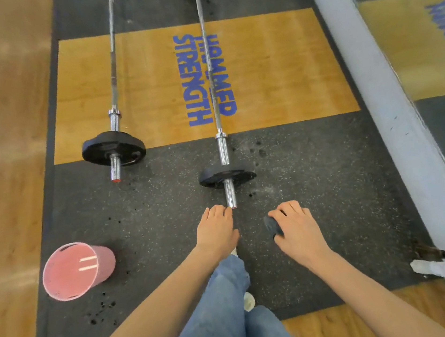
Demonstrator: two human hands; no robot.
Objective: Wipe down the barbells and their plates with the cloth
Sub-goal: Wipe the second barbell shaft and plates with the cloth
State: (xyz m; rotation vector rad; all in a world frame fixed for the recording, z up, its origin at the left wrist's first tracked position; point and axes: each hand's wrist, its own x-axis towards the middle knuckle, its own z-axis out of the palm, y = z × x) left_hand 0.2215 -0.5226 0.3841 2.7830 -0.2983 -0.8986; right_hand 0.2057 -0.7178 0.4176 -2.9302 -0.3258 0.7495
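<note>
So the person is crouched or bent over the rubber platform floor [313, 162], with the nearer barbell [223, 151] running straight out toward 12 o'clock from the hands, its small black plate [211, 179] sitting just past the chrome sleeve end. The left hand [216, 232] has its fingers fairly straight and the fingertips touch or nearly touch the very tip of that sleeve, so that grip is spread, not wrapped around anything. The right hand [297, 229] is off at about 3 o'clock from the left one, curled over a dark bunched-up cloth [272, 226], pinching it against the floor or just above it, hard to say which. The second barbell [112, 69] lies parallel at roughly 10 o'clock with a bigger black plate [112, 148] on it. A pink bucket [77, 270] is tipped on its side at about 8 o'clock. Handling-wise, the bar looks like heavy rigid steel that can roll on its plates, so steadying the sleeve end with the free hand seems smart while the cloth does the work. The chrome sleeve is probably slick; the long shaft likely gives more bite. The cloth is soft and light, easy to wrap around the sleeve and slide along. The plates are probably best wiped in place, not lifted.
</note>
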